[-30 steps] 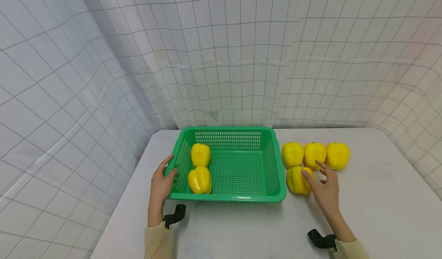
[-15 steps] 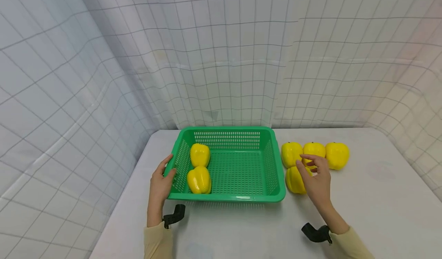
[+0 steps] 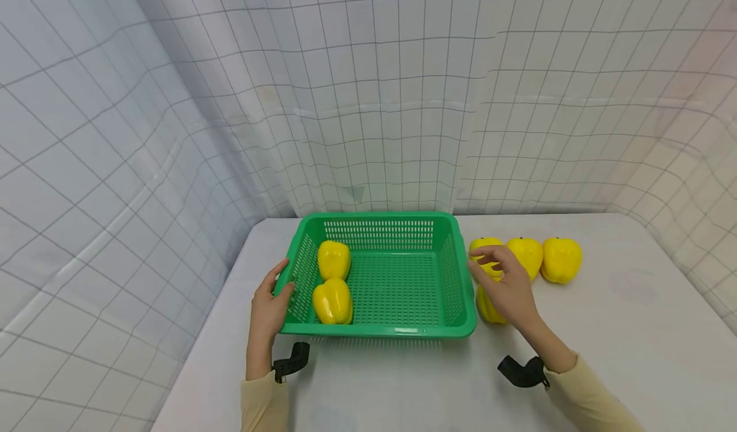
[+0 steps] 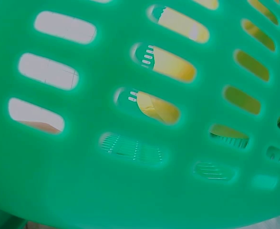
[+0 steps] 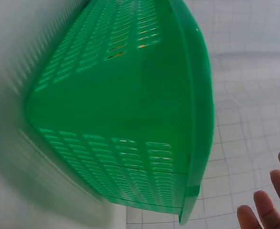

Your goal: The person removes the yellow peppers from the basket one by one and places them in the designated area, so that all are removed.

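A green plastic basket [image 3: 403, 331] stands on the white table, and my left hand [image 3: 269, 313] grips its left rim, thumb on the inside. Two yellow bell peppers, one behind [image 3: 334, 260] the other [image 3: 332, 302], lie along its left inner side. My right hand [image 3: 511, 291] holds nothing; its fingers are loosely bent beside the right rim, over two yellow bell peppers that it partly hides, a rear one [image 3: 482, 243] and a front one [image 3: 488, 309]. The right wrist view has the fingertips [image 5: 266, 210] apart from the basket wall [image 5: 130, 95].
Two more yellow bell peppers, a nearer-to-hand one [image 3: 526, 256] and an outer one [image 3: 561, 260], stand in the back row right of the basket. A white grid-patterned curtain [image 3: 391, 99] surrounds the table [image 3: 391, 387] at the back and sides.
My right hand has moved left, from over the peppers toward the basket's right rim, with nothing in it. The left hand and the peppers have stayed in place.
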`<state>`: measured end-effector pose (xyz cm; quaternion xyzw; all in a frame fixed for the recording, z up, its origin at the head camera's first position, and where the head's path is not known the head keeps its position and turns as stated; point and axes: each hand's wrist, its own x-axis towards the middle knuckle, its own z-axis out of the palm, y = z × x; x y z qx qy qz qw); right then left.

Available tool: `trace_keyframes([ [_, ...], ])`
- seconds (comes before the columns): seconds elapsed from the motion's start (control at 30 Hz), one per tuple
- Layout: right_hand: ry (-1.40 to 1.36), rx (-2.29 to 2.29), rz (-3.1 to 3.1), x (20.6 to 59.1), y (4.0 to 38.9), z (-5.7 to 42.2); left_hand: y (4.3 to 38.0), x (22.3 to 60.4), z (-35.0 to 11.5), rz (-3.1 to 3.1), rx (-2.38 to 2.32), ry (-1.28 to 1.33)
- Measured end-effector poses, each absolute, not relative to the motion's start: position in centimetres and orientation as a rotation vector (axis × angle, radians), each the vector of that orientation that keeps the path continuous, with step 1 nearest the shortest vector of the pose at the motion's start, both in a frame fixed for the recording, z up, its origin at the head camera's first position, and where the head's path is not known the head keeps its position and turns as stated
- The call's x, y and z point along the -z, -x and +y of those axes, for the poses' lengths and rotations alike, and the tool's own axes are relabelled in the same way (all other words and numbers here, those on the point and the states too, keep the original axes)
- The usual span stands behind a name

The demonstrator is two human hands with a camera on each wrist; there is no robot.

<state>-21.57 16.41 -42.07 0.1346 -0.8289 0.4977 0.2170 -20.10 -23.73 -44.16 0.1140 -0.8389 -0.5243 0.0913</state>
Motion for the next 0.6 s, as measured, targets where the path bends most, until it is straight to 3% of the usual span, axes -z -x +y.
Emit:
trace_keyframes([
  [0.6, -0.927, -1.4, -2.537, 38.7, 23.9, 12.2, 20.2, 44.4, -23.9, -2.488, 1.573, -0.351],
])
